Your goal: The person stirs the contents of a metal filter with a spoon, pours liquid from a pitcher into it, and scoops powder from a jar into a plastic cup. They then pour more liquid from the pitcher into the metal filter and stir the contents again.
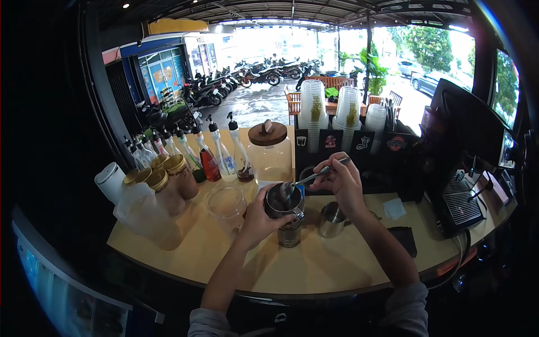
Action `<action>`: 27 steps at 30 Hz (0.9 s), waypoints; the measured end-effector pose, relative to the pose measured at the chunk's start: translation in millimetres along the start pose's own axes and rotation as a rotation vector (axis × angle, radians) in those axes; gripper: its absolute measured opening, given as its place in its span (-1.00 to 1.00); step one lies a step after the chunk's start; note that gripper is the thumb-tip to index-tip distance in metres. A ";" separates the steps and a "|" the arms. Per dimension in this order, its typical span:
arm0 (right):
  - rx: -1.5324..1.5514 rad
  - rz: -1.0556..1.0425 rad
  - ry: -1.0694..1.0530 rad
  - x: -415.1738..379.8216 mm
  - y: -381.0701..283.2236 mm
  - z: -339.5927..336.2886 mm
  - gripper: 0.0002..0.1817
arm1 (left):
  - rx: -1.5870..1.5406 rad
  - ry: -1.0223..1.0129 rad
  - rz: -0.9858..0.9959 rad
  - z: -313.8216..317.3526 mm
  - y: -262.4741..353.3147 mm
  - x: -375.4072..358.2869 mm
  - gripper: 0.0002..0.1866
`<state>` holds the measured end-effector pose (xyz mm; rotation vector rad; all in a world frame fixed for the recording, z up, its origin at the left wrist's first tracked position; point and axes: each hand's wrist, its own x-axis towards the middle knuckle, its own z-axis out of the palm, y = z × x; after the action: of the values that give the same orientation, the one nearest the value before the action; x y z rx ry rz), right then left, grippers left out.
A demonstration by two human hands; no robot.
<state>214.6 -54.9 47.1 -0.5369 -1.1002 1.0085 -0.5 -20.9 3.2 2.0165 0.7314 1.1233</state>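
My left hand (257,220) is wrapped round a dark metal cup (274,210) with a small shiny handle, held up above the counter. In my right hand (343,184) is a long-handled metal spoon (309,178), slanting down so that its bowl is inside the cup's mouth. What lies at the bottom of the cup is too dark to make out. Just below the cup, a clear glass (289,237) stands on the counter, partly hidden by it. A steel milk pitcher (332,220) stands to the right, under my right wrist.
A lidded glass jar (270,151) stands behind my hands. Several pump bottles (225,160) and gold-lidded jars (184,180) line the left of the counter (331,267). Stacked plastic cups (313,106) rise from a black holder at the back. An espresso machine (461,205) is at right.
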 end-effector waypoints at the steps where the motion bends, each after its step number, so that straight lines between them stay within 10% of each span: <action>1: -0.005 0.002 -0.003 -1.8 0.2 -0.2 -0.85 | -0.015 0.001 -0.028 -0.5 0.8 -0.3 -0.22; 27: -0.272 0.147 -0.102 11.7 -0.6 1.1 -0.81 | -0.025 -0.065 0.058 -0.7 3.1 -1.6 -0.18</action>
<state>215.0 -45.0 53.6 -0.8019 -1.3132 1.0285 -1.4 -23.7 5.2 2.0549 0.6261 1.0890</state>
